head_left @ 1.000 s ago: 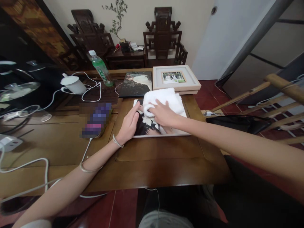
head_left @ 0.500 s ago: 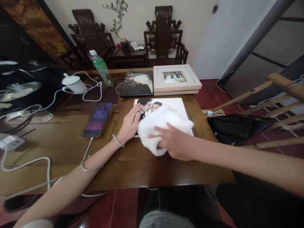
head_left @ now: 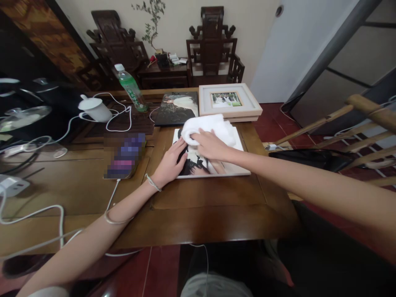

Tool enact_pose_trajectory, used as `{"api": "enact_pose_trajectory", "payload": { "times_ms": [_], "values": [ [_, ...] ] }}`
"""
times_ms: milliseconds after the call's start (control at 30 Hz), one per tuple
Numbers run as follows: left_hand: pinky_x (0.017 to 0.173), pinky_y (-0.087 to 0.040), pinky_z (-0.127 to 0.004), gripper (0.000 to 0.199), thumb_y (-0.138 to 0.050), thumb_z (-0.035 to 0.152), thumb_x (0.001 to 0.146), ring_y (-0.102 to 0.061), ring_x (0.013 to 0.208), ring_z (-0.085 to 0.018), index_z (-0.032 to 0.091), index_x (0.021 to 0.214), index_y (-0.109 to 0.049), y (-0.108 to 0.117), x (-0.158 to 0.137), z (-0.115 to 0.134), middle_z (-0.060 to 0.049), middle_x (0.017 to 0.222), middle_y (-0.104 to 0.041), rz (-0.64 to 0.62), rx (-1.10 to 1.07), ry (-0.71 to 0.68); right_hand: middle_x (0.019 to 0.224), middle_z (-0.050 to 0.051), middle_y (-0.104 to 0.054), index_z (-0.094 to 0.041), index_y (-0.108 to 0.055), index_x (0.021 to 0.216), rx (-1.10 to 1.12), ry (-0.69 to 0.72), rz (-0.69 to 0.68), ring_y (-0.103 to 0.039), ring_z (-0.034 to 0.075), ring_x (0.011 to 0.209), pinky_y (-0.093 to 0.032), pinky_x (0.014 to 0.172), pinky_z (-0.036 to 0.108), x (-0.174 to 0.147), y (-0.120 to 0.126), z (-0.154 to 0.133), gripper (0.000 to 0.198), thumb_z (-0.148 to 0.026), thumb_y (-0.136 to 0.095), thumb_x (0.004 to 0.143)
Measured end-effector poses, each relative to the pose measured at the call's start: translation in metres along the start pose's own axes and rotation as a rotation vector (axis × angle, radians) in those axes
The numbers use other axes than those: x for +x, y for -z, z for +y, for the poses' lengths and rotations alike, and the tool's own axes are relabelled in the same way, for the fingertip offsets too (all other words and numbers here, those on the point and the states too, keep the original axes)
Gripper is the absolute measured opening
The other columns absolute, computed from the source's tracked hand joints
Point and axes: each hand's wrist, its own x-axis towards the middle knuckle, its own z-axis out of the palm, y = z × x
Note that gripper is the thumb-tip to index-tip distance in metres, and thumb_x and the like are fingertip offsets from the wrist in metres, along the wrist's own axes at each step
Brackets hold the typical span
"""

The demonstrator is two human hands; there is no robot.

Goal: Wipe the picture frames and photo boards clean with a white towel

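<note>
A photo panel [head_left: 229,168] with a white border lies flat on the wooden table [head_left: 198,222]. My right hand [head_left: 208,144] grips a white towel [head_left: 216,126], bunched over the panel's upper part, so that portion of the picture is covered. Against the panel's left edge rests my left hand [head_left: 170,163], its fingers stretched flat over the margin and the thumb apart. Just behind the panel are a dark photo panel [head_left: 176,109] and a pale wood picture frame [head_left: 207,99], which sits on another flat piece.
A phone [head_left: 125,156] on a charging cable lies left of my left hand. Beyond it stand a white lidded cup [head_left: 95,109] and a green bottle [head_left: 131,88]. White cables cross the table's left side near a power adapter [head_left: 14,185]. A wooden chair [head_left: 368,111] is at right.
My right hand has pushed the towel away from me, up the photo panel, uncovering its lower part. My left hand has stayed at the left edge.
</note>
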Motion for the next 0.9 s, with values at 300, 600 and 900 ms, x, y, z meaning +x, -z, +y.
{"api": "enact_pose_trajectory", "payload": {
  "times_ms": [300,600,900],
  "values": [
    [0.109,-0.04,-0.047,0.039,-0.039,0.029,0.096,-0.053,0.124,-0.029,0.011,0.125,-0.058,0.003,0.0,0.003,-0.016,0.129,-0.059,-0.002,0.005,0.004,0.113,0.014,-0.067,-0.016,-0.064,0.108,0.102,0.028,-0.096,-0.061,0.028,0.1,-0.043,0.077,0.033,0.044,0.013,-0.016,0.034,-0.011,-0.043,0.082],
    [0.12,-0.025,-0.046,0.05,-0.037,0.032,0.098,-0.03,0.144,-0.025,0.012,0.143,-0.043,0.0,-0.001,0.0,-0.014,0.153,-0.037,-0.037,0.007,0.01,0.101,0.015,-0.07,-0.01,-0.064,0.1,-0.067,-0.086,-0.112,-0.063,0.026,0.092,-0.043,0.077,0.032,-0.033,0.041,0.062,0.033,-0.003,-0.041,0.078],
    [0.119,-0.026,-0.047,0.049,-0.039,0.032,0.098,-0.032,0.143,-0.025,0.012,0.142,-0.045,0.0,-0.002,-0.001,-0.014,0.153,-0.038,-0.02,0.003,0.012,0.15,0.017,-0.04,-0.011,-0.069,0.096,-0.242,0.077,-0.067,-0.027,0.042,0.141,-0.032,0.104,0.067,-0.127,0.01,0.04,0.04,0.003,-0.045,0.067]
  ]
}}
